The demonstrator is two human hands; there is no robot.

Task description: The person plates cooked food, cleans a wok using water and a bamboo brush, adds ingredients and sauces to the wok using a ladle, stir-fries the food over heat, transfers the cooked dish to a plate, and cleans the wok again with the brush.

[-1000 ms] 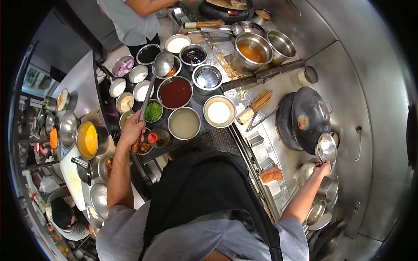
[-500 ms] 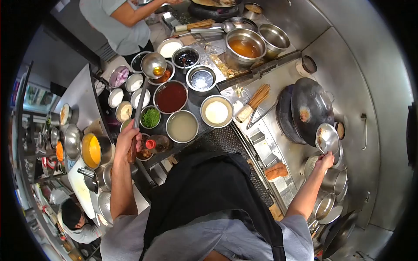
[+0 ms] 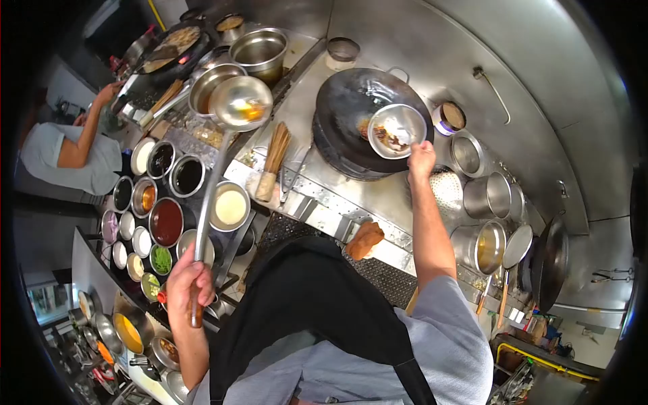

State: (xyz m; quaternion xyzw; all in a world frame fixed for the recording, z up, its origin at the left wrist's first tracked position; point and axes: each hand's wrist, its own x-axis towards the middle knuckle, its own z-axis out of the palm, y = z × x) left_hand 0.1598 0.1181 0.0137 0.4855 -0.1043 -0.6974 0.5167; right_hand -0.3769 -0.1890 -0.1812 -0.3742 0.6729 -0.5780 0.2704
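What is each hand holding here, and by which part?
The left hand grips the ladle near the end of its long handle; the right hand holds a metal bowl by its rim, over the wok.

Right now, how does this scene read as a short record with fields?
left hand: grips ladle by its handle
ladle contents: a little orange-yellow liquid
right hand: holds metal bowl over wok
bowl contents: dark food pieces, kind unclear
beside wok: bamboo brush
front ledge: brown cloth
left side: dark red sauce, chopped greens
co-worker: at another wok
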